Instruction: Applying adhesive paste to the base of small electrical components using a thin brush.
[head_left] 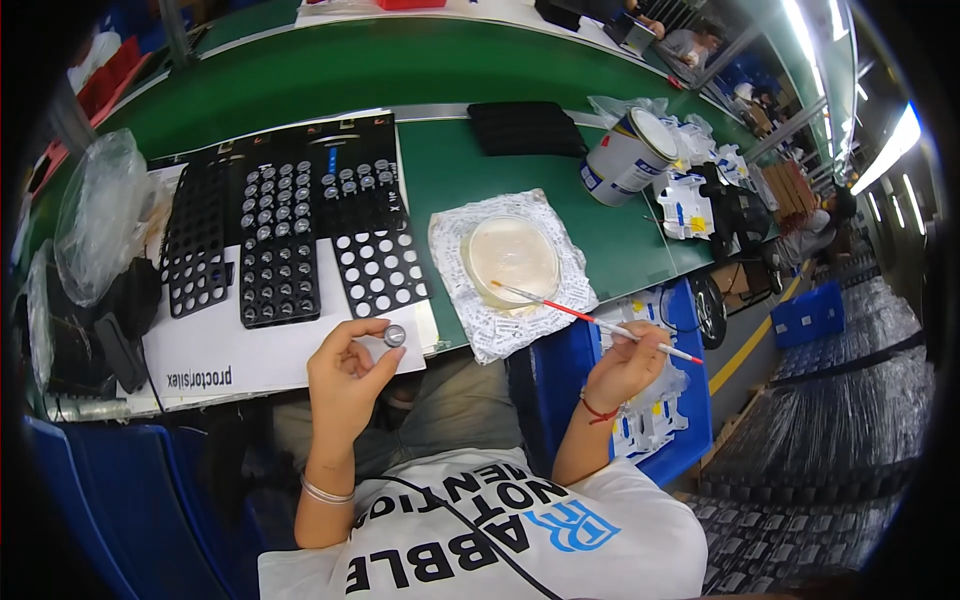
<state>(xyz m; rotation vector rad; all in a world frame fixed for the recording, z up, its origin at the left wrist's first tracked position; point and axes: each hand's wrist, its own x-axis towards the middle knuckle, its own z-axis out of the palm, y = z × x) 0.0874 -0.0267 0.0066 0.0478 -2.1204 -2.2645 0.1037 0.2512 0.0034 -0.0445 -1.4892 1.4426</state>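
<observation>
The left hand [345,372] pinches a small round silver knob [395,335] by its rim between thumb and fingertips, just above the table [450,170] edge. It looks light, hard and smooth, so likely slippery; the rim is the safe hold. The right hand [625,365] grips a thin red-and-white brush [590,318], its tip in the dish [512,255] of pale paste.

Green workbench [330,75], ceiling strip lights [885,150], factory aisle.
</observation>
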